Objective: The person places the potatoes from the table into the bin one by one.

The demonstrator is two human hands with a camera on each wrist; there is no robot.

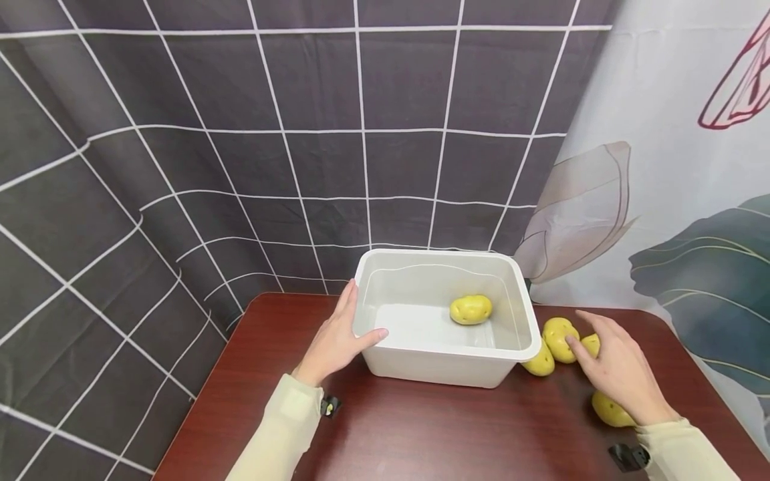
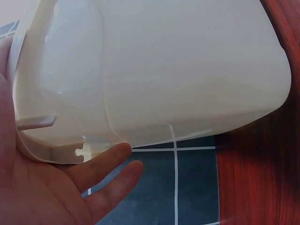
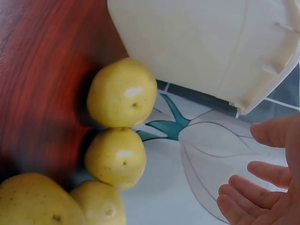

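Observation:
A white plastic bin (image 1: 430,364) stands on the table with one yellow potato (image 1: 471,310) inside. My left hand (image 1: 339,337) rests against the bin's left end, fingers nearly straight along the outside and thumb over the rim; in the left wrist view, fingertips (image 2: 123,149) lie by the outer wall. To the right of the bin, my right hand (image 1: 619,364) hovers over loose potatoes with fingers spread and nothing held. Among them are a potato (image 1: 539,361) beside the bin, another (image 1: 558,337) near the thumb, and one (image 1: 610,410) partly hidden below the hand.
The bin and potatoes share a reddish-brown wooden table (image 1: 415,427). Behind it hangs a dark cloth (image 1: 313,80) with a white grid, meeting a pale cloth (image 1: 662,87) with leaf prints at the right. Each wrist carries a small black device.

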